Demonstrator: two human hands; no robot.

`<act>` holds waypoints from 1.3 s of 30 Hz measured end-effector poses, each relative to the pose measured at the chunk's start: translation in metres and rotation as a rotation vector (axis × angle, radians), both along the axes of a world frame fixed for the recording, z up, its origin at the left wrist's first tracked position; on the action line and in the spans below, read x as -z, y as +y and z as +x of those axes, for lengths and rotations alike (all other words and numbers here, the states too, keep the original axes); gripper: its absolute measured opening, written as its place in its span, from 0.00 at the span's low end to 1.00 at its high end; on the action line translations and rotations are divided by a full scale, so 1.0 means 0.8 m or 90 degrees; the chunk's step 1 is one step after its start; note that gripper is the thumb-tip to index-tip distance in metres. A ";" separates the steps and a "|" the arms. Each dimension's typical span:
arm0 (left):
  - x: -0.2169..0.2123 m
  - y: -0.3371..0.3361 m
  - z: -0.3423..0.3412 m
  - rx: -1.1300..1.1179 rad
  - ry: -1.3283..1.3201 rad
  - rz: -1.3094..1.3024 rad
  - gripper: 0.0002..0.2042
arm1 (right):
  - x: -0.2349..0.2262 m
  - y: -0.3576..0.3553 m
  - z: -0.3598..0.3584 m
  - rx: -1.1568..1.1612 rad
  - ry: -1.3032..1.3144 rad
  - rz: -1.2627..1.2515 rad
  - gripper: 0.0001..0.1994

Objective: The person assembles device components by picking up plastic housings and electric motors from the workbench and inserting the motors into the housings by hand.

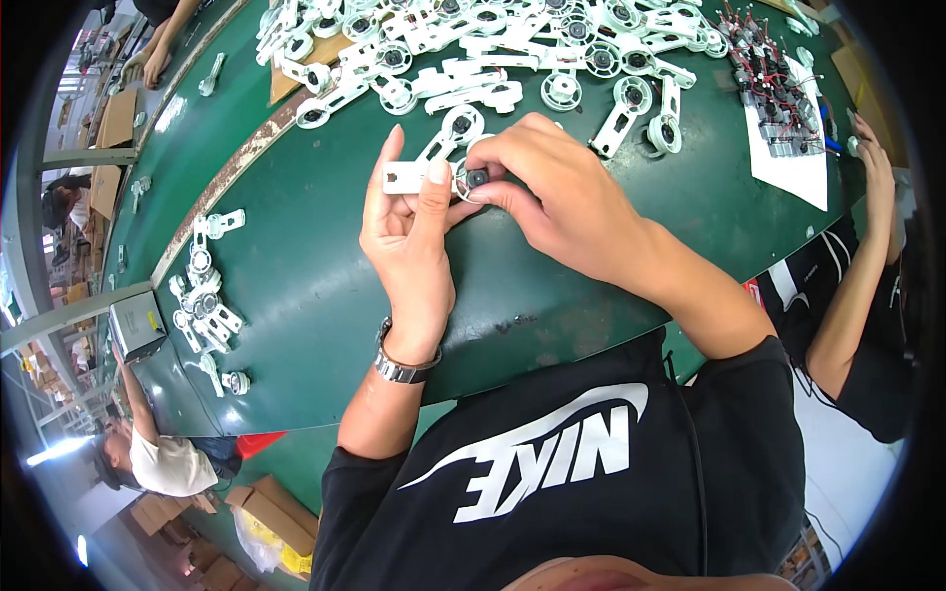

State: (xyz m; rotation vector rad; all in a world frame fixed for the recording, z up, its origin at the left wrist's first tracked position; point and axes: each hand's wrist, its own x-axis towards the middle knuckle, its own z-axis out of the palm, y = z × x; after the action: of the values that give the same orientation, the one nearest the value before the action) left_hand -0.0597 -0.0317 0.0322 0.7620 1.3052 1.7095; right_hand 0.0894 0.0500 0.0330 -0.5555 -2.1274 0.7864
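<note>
head view shows the left hand pinching a white plastic arm by its flat end, thumb closed on top. the right hand closes its fingertips on the small dark round part in the ring end. best to hold the arm still and push the part straight in. the arm lies sideways, long way left to right, ring end toward the right hand, above the green table.

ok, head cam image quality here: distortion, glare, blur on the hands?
Head view: strong fisheye, the green table edge bows and corners go black. Left hand and right hand holding the white plastic part are sharp, evenly lit, with no harsh shadows. Mild sheen on the table at upper left; bright blown-out light at lower left rim.
</note>
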 end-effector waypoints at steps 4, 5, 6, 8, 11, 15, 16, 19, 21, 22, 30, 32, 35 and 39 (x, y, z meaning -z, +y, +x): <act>0.003 0.002 -0.002 -0.004 -0.006 0.017 0.29 | 0.002 0.003 -0.002 0.025 0.011 0.046 0.11; 0.004 0.001 -0.002 -0.004 -0.005 0.017 0.29 | 0.002 0.004 -0.002 0.026 0.005 0.069 0.10; 0.004 0.000 -0.002 -0.001 0.010 0.013 0.29 | 0.002 0.005 -0.003 0.027 0.006 0.068 0.10; 0.002 -0.002 0.000 0.004 0.025 0.007 0.30 | 0.004 0.005 -0.004 0.041 0.049 0.061 0.09; -0.005 -0.002 0.006 -0.023 -0.014 0.025 0.28 | 0.010 0.009 -0.003 -0.008 0.070 -0.014 0.09; 0.000 -0.004 0.003 -0.018 -0.017 0.040 0.28 | 0.009 0.010 0.000 -0.023 0.065 -0.036 0.09; 0.001 -0.004 0.002 -0.016 -0.015 0.048 0.28 | 0.003 0.008 0.001 -0.031 0.063 -0.122 0.09; -0.002 -0.003 0.002 -0.032 -0.012 0.065 0.27 | 0.000 0.013 0.004 -0.058 0.063 -0.234 0.09; -0.003 -0.005 0.003 -0.024 -0.007 0.057 0.27 | 0.000 0.014 0.006 -0.076 0.065 -0.262 0.09; -0.003 -0.003 0.002 -0.014 -0.003 0.051 0.27 | -0.001 0.015 0.006 -0.084 0.063 -0.285 0.10; -0.003 -0.006 -0.006 -0.008 0.048 0.107 0.24 | -0.017 0.018 0.014 -0.216 0.042 -0.545 0.18; -0.001 -0.007 -0.008 -0.002 0.051 0.103 0.25 | -0.013 0.017 0.011 -0.202 0.031 -0.524 0.18; 0.005 -0.010 -0.004 0.015 0.075 0.103 0.26 | -0.002 0.019 0.011 -0.181 0.084 -0.534 0.17; 0.007 -0.010 0.001 0.018 0.084 0.089 0.28 | 0.009 0.013 0.006 -0.141 0.142 -0.537 0.10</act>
State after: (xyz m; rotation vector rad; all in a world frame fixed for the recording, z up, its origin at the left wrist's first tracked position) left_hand -0.0591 -0.0396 0.0262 0.9830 1.2663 1.7669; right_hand 0.0945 0.0600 0.0255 -0.6147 -1.6001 1.8029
